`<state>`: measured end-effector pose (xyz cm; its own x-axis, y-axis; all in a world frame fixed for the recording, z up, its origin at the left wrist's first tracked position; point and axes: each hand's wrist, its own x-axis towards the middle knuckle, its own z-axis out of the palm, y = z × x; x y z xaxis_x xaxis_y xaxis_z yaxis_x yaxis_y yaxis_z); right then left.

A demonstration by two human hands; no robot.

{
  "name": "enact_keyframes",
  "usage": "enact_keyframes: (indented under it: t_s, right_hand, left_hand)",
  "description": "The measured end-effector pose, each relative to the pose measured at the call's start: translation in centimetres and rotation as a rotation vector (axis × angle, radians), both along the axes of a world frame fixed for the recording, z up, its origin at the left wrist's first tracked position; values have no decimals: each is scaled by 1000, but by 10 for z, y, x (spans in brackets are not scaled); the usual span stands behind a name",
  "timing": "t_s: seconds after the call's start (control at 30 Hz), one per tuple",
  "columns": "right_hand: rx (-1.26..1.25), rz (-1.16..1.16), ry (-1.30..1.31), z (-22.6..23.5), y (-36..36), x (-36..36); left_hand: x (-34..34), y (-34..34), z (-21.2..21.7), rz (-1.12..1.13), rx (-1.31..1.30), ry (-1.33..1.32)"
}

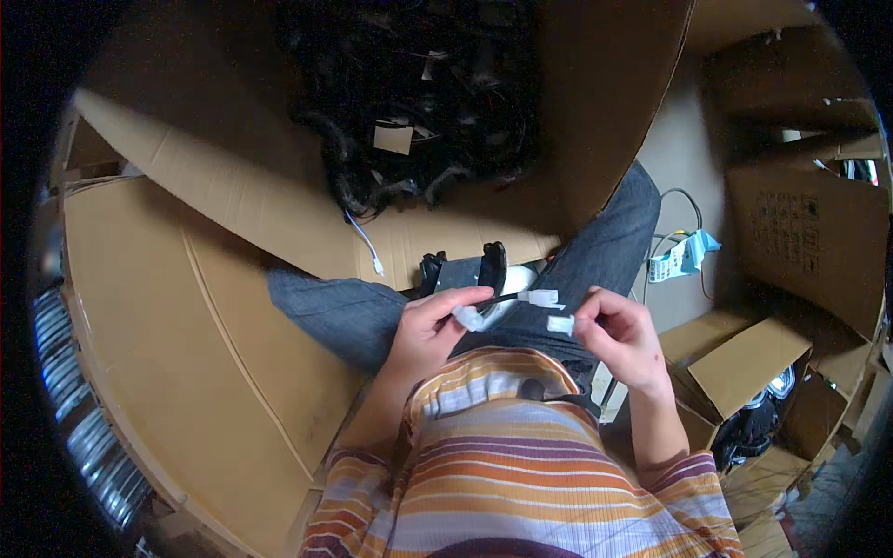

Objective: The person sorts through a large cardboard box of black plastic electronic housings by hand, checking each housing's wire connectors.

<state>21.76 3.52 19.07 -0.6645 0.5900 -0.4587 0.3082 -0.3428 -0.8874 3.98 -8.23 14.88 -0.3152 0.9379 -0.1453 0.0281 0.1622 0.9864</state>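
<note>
My left hand pinches a short black cable between thumb and fingers. At the cable's right end sits a white plug connector. A translucent whitish piece hangs by the same fingertips; its kind is unclear. In the closed fingers of my right hand is a small white connector piece, a short gap away from the plug. Just beyond my hands, between my thighs, lies a black part with a grey plate.
A large open cardboard box ahead holds a dark heap of black wired parts. One blue-white wire dangles over its edge. To the right are cables with a blue-white wrapper and a carton of black parts. Shiny coils line the left.
</note>
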Motion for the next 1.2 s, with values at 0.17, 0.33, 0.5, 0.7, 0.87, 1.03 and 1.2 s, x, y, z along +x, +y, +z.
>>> enact_keyframes:
  t_s: [0.17, 0.33, 0.5, 0.7, 0.87, 1.03, 1.2]
  right_hand:
    - [40, 86, 23, 16, 3, 2]
    - [228, 141, 75, 16, 4, 3]
    - [286, 200, 92, 18, 10, -1]
    - [314, 292, 130, 19, 14, -5]
    - [305, 319, 148, 20, 19, -3]
    - [287, 368, 155, 18, 19, -6]
    - [386, 380, 97, 12, 16, -3]
  left_hand:
    - [-7, -13, -8, -113, -78, -293]
    - [-4, -13, -5, -97, -77, -335]
    - [-14, -15, -11, -176, -27, -214]
    - [-15, -15, -3, -219, -117, -150]
    - [-15, -12, 0, -320, 3, -59]
    - [-15, -11, 2, -352, 57, -64]
    - [-22, -9, 3, -373, 74, -95]
